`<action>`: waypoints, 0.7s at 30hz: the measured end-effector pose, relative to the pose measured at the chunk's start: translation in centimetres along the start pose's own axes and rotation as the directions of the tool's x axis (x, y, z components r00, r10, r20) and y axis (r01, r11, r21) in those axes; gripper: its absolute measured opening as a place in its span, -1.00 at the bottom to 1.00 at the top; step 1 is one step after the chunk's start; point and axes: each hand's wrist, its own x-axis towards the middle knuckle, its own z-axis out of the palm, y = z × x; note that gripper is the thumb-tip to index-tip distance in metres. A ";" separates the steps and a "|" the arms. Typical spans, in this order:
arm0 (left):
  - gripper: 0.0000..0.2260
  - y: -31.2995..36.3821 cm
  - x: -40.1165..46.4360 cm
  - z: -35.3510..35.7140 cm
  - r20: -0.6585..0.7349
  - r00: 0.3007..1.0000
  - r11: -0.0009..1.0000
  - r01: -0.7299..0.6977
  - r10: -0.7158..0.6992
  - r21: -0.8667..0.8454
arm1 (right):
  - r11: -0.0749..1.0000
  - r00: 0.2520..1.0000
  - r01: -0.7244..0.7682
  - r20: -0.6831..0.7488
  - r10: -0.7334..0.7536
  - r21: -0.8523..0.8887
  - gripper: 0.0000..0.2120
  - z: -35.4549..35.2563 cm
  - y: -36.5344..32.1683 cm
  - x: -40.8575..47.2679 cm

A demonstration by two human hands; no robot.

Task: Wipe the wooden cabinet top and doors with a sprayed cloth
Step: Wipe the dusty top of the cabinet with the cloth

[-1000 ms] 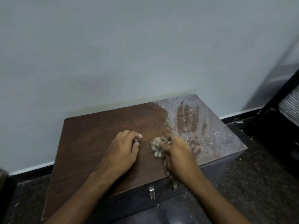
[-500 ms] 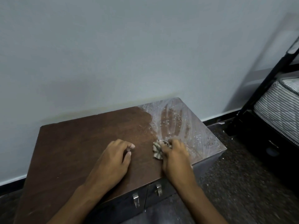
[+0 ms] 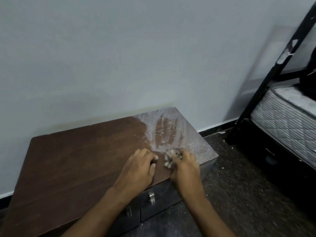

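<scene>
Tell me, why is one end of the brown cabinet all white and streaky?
The right end of the cabinet top carries a whitish, wet-looking film with droplets and finger-like streaks, while the rest is plain dark wood. The right hand grips a cloth at its edge.

Cabinet top (image 3: 77, 154): dark brown wood grain, matt and smooth. Right end wet, glossy, with whitish streaks and droplets (image 3: 166, 130). Cloth (image 3: 168, 159): crumpled, pale, rough weave. Door handles (image 3: 151, 197): shiny metal. Floor (image 3: 239, 194): dark, speckled, coarse.
</scene>
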 end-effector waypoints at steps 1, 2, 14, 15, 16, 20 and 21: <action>-0.83 0.5 0.2 0.1 0.003 1.000 1.000 -0.006 0.006 -0.001 | 0.998 0.998 0.057 -0.001 -0.057 0.007 -0.62 -0.3 -0.2 -1.4; -0.83 0.9 0.5 0.1 0.000 1.000 1.000 -0.017 0.017 -0.004 | 0.997 0.997 0.071 0.004 -0.071 0.016 -0.62 -0.7 0.5 -2.1; -0.79 -0.3 3.9 1.1 -0.001 0.998 0.998 -0.057 0.057 -0.005 | 0.984 0.980 -0.118 -0.172 0.095 -0.132 -0.76 0.7 3.8 5.0; -0.77 0.2 5.1 1.6 -0.006 0.998 0.997 -0.067 0.067 -0.023 | 0.988 0.983 -0.095 -0.169 0.073 -0.125 -0.72 0.7 4.3 4.8; -0.75 0.6 6.1 2.0 -0.008 0.997 0.996 -0.082 0.082 -0.045 | 0.987 0.982 -0.098 -0.171 0.075 -0.127 -0.71 0.4 5.2 5.4; -0.71 1.4 8.4 3.6 0.036 0.988 0.988 -0.149 0.150 -0.035 | 0.950 0.955 -0.270 -0.173 0.243 -0.158 -0.70 -0.3 8.4 10.4; -0.71 1.6 8.8 3.9 0.047 0.986 0.987 -0.156 0.157 -0.027 | 0.950 0.955 -0.274 -0.162 0.250 -0.151 -0.69 -0.4 7.9 11.0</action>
